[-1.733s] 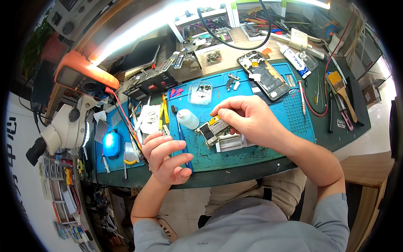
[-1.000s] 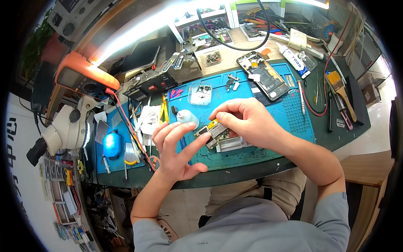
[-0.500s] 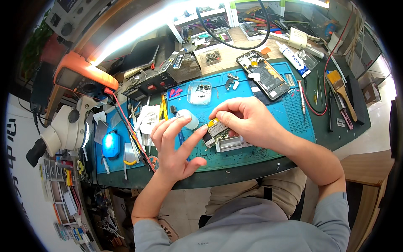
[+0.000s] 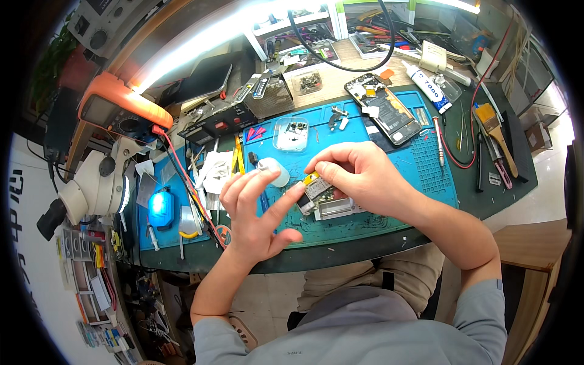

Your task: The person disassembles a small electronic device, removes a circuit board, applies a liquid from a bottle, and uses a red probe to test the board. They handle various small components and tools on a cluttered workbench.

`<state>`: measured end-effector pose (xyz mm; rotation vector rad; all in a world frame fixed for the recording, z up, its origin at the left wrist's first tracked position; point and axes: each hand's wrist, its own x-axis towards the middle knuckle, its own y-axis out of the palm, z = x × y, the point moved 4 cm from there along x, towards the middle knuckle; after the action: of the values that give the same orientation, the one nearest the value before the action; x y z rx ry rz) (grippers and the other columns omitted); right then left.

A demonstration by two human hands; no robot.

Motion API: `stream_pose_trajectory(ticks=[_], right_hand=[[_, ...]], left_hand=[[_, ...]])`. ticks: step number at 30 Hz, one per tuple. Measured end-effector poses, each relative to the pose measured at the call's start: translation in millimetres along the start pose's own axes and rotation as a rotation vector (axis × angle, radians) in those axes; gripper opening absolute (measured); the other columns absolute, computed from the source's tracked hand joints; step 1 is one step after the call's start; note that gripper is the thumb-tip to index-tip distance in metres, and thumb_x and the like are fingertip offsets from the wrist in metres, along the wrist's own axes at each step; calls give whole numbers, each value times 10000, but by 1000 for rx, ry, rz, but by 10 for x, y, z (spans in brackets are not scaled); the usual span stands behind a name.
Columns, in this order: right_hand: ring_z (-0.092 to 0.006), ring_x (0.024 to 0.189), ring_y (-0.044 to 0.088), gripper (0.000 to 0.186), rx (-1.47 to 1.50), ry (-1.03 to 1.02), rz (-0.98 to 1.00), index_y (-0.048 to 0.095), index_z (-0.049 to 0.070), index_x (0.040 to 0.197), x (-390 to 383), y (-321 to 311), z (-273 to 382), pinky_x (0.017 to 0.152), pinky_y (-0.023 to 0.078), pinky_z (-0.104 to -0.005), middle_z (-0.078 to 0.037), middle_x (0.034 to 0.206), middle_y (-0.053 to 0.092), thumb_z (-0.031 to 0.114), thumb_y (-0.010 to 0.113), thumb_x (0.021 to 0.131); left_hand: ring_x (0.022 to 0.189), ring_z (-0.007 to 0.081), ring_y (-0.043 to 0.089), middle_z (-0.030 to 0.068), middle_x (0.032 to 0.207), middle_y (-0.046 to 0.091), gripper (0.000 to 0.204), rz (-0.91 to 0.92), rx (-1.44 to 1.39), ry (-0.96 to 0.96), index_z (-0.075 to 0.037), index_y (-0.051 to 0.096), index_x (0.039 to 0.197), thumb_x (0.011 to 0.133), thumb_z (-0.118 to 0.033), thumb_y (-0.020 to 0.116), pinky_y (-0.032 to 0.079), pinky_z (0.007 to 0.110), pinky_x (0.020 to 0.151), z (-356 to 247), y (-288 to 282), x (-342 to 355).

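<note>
A small phone circuit board [image 4: 319, 187], with silver shields, a yellow patch and a dark end, sits over a silver metal board holder [image 4: 336, 208] on the blue mat. My right hand [image 4: 362, 173] is closed in a pinch at the board's upper edge, partly covering it. My left hand [image 4: 255, 210] has its fingers spread, and its index fingertip meets the board's left corner. Just behind that hand stands a white round-topped bottle [image 4: 277, 173]. What lies under my right palm is hidden.
An opened phone [image 4: 383, 109] lies at the back right, near a white-and-blue glue tube [image 4: 427, 88]. A clear parts box [image 4: 290, 135] sits behind my hands. At left are an orange multimeter [image 4: 121, 109], red and black leads and a blue device [image 4: 160, 210]. A brush [image 4: 499, 137] lies far right.
The circuit board has tilted slightly under my fingers, its dark end showing differently. Both hands keep nearly the same places, and the whole view has shifted a little.
</note>
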<state>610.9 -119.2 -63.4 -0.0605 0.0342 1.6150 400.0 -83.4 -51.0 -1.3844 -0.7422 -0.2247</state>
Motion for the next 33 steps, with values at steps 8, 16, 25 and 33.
stream_pose_trajectory(ticks=[8, 16, 25, 33], right_hand=[[-18, 679, 572, 233, -24, -4, -26, 734, 0, 1087, 5, -25, 22, 597, 478, -205, 10, 849, 683, 192, 609, 1047], [-17, 680, 575, 232, -22, -10, -28, 733, 0, 1090, 19, -29, 10, 602, 486, -203, 7, 854, 684, 190, 607, 1048], [-43, 642, 533, 220, 25, -22, -69, 745, -26, 1043, 12, 0, 20, 568, 440, -265, -6, 728, 645, 131, 597, 1002], [-53, 643, 543, 221, 24, 11, -61, 743, -35, 1040, -16, 14, 48, 568, 448, -272, -22, 738, 652, 124, 593, 999]], left_hand=[[1200, 298, 492, 114, 1312, 586, 654, -168, -63, -100, -157, 752, 1211, 1049, -648, 351, 365, 486, 1066, 67, -29, -78], [1174, 277, 506, 71, 1264, 621, 629, -142, -14, 9, -216, 780, 1169, 1041, -662, 356, 366, 484, 1069, 24, -67, -107], [1192, 268, 488, 66, 1284, 615, 627, -94, 2, 17, -240, 786, 1171, 1036, -675, 355, 337, 473, 1087, -20, -51, -89], [1231, 276, 462, 83, 1336, 581, 648, -37, 24, -44, -254, 759, 1235, 1008, -717, 366, 316, 483, 1092, -4, 8, -18]])
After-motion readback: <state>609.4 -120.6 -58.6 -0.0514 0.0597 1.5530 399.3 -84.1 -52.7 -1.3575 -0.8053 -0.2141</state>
